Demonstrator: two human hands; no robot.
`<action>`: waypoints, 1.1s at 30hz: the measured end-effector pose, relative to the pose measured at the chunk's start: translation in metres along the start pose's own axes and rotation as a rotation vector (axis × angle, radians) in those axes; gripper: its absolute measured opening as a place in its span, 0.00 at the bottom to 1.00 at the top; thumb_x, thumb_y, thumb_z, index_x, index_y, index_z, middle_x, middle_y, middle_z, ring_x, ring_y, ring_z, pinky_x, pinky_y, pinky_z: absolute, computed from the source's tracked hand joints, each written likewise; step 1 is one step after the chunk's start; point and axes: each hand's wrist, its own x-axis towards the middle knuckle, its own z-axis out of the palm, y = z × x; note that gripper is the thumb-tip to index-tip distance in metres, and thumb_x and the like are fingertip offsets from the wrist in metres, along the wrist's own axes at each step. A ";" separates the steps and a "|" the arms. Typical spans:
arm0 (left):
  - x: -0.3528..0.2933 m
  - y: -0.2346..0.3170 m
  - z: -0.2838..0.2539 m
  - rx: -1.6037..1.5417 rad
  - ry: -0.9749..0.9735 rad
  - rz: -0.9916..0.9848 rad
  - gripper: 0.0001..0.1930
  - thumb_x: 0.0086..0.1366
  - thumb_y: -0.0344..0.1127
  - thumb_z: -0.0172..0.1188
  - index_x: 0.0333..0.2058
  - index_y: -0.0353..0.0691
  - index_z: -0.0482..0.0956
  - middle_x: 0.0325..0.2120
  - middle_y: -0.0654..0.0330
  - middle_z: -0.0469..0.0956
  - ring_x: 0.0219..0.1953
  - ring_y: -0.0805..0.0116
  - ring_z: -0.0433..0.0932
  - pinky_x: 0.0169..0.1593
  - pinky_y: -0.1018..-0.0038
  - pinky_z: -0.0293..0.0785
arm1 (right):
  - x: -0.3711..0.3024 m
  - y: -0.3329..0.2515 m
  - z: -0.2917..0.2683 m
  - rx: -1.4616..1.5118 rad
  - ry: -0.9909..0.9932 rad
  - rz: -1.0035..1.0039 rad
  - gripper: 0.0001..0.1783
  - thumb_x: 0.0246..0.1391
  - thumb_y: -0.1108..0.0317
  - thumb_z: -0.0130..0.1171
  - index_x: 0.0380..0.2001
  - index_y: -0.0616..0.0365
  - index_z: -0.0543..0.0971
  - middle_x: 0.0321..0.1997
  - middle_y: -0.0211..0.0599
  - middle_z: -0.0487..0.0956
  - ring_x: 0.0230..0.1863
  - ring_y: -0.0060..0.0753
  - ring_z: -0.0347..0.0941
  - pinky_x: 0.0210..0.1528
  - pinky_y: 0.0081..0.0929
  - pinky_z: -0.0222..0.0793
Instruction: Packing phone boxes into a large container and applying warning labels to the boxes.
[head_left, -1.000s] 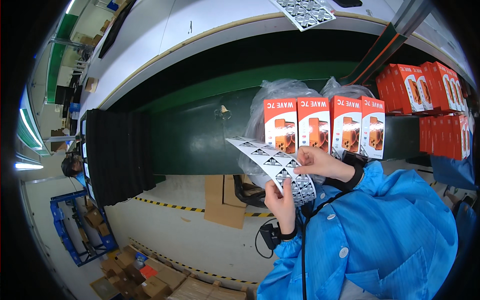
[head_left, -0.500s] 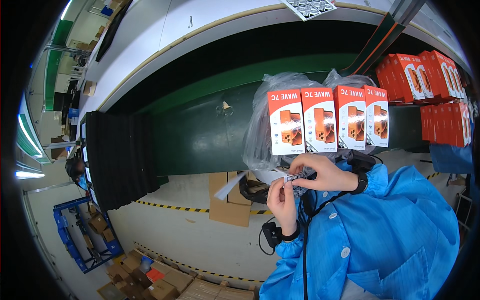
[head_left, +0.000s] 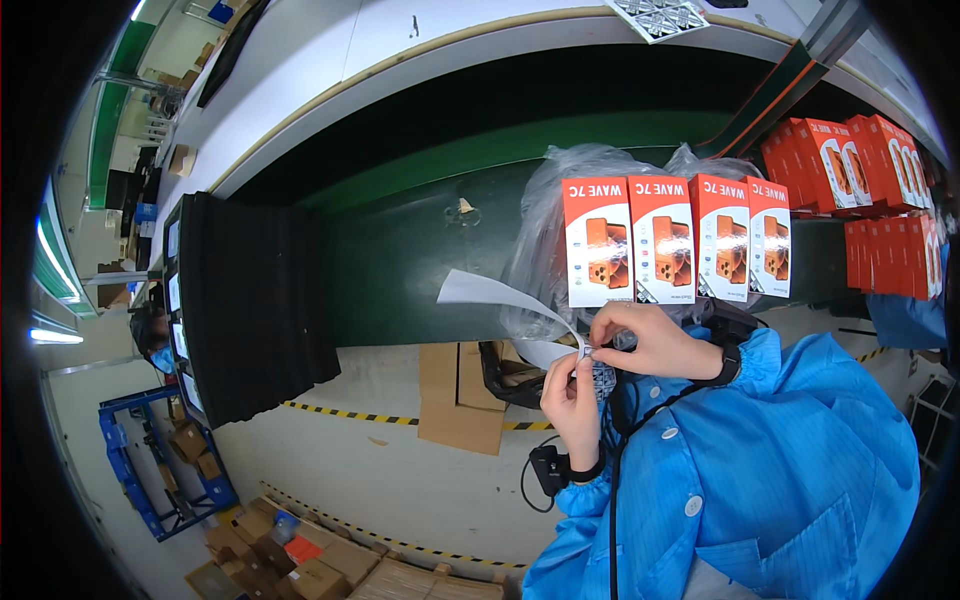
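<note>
A white paper strip curls up and left from between my fingertips, over the near edge of the green work surface. Thumb and fingers of my left hand pinch it from below. My right hand pinches the same spot from the right, fingertips almost touching the left ones. Under the fingers hangs a part with a dark printed pattern, which looks like a run of labels; my hands partly cover it. Just beyond my hands several red-and-white phone boxes lie side by side on clear plastic wrapping.
More red boxes are stacked at the far right. A black curtained housing stands at the left over the work surface. Below are an open cardboard box and a black bag. A white shelf runs along the back, with a label sheet.
The strip's free end has swung up from hanging below the surface edge to arching above it. Both hands stay together, fingertips slightly shifted. The whole view has moved a little.
</note>
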 end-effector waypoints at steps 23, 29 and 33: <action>0.020 -0.012 -0.029 0.381 0.309 0.016 0.13 0.60 0.30 0.56 0.41 0.27 0.72 0.30 0.50 0.79 0.30 0.62 0.79 0.35 0.70 0.73 | 0.056 0.056 -0.002 -0.260 0.025 0.197 0.08 0.44 0.68 0.59 0.23 0.63 0.79 0.19 0.45 0.77 0.21 0.42 0.75 0.26 0.33 0.68; 0.021 -0.013 -0.031 0.399 0.298 -0.007 0.14 0.60 0.30 0.56 0.42 0.27 0.72 0.30 0.49 0.79 0.31 0.63 0.79 0.36 0.70 0.72 | 0.057 0.056 -0.002 -0.291 0.040 0.169 0.07 0.44 0.68 0.58 0.22 0.62 0.79 0.18 0.43 0.76 0.20 0.43 0.74 0.26 0.35 0.68; 0.023 -0.012 -0.032 0.396 0.288 -0.017 0.14 0.60 0.30 0.56 0.42 0.27 0.72 0.31 0.48 0.79 0.31 0.63 0.79 0.36 0.70 0.72 | 0.058 0.055 -0.001 -0.295 0.049 0.162 0.08 0.44 0.68 0.58 0.23 0.63 0.78 0.17 0.42 0.76 0.19 0.39 0.74 0.24 0.32 0.67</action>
